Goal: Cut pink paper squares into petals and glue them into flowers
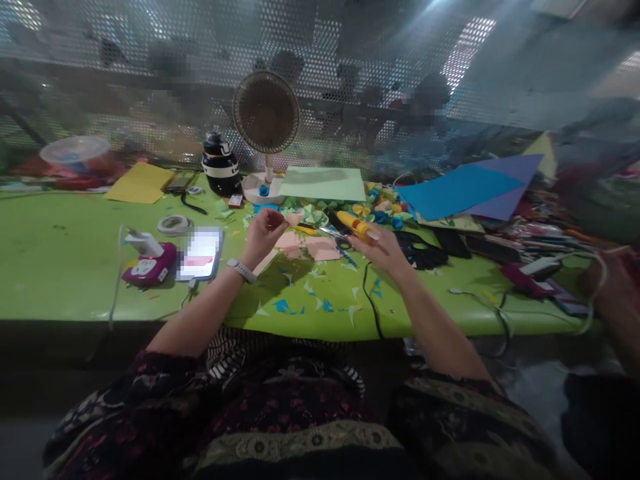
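Observation:
My left hand, with a watch on its wrist, pinches a small pink paper piece over the middle of the table. To its right, my right hand is wrapped round a yellow hot glue gun, whose dark front end points toward the pink piece. Below and between the hands lie pink paper squares and a pair of scissors. A yellow-handled cutter rests just behind the squares. Blue and pale green paper scraps are scattered near the table's front edge.
Behind my hands stand a fan, a dark bottle and many folded paper pieces. A lit phone and a maroon power strip lie left. Blue sheets lie right. A black cable hangs over the front edge. Another person's hand is far right.

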Tool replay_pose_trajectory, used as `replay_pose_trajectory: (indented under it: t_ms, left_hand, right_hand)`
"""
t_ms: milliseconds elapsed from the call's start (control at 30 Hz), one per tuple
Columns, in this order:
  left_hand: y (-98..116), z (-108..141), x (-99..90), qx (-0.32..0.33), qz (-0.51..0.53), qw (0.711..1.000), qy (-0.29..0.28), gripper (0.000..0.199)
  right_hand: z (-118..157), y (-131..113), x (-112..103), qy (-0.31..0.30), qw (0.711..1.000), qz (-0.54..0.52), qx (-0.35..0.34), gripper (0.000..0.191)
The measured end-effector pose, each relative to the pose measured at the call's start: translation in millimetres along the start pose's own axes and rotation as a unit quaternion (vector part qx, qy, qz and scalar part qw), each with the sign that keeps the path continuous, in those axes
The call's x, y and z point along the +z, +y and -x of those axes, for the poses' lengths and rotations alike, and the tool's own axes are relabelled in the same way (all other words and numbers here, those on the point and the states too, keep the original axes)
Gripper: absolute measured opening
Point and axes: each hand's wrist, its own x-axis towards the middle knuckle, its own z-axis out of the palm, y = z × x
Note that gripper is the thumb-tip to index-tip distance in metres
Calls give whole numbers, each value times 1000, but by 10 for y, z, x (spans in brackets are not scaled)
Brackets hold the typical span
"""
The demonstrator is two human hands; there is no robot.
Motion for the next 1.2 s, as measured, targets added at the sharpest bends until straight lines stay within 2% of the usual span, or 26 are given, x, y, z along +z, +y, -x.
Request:
replay_pose_trajectory:
  t_ms: [67,100,233,300,400,500,633,700,767,833,900,967,1067,1200]
  left_hand:
    - [-6,-4,-1,-9,-4,1000,1,22]
    - [-10,-4,-2,-13,-4,1000,2,23]
    - [-48,0,1,-5,10,1000,2,23]
    - [-72,-5,1,2,10,1000,6,22]
    - [-94,-24,0,1,14,1000,16,21]
    - [-98,-42,-2,1,18,1000,22,19]
    - [-99,-50,-2,8,11,1000,21,19]
    - [-101,-51,0,11,14,1000,19,19]
    - [-100,-50,4,14,12,1000,15,18]
    - [-91,-47,7,18,6,1000,10,18]
    - [-71,-40,8,23,2,1000,6,17]
    - [-49,-28,6,28,-1,1000,5,16]
    - [-29,-11,-3,36,-8,999,-5,12]
    - [-50,-6,-5,42,-10,999,-17,4]
  right_hand:
    - [73,153,-146,-9,992,123,-24,33]
    - [116,245,-204,-6,986,164,-13,33]
    - [270,664,-351,-2,953,270,136,36]
    - [326,841,-402,-16,938,281,203,37]
    - [398,1016,-475,-27,931,263,250,45]
    - [467,1120,-550,-52,943,218,245,46]
    - [513,1143,-652,-73,959,185,204,26]
    - [499,1052,-676,-64,959,198,192,19]
    - [456,875,-649,-29,962,213,168,18]
    - [389,629,-551,-5,974,198,108,20]
    - [298,344,-380,-56,988,132,54,18]
    - [190,55,-159,-118,989,81,-24,20]
    - [20,-323,187,-203,972,56,-104,19]
    - [-137,-637,526,-265,948,62,-166,18]
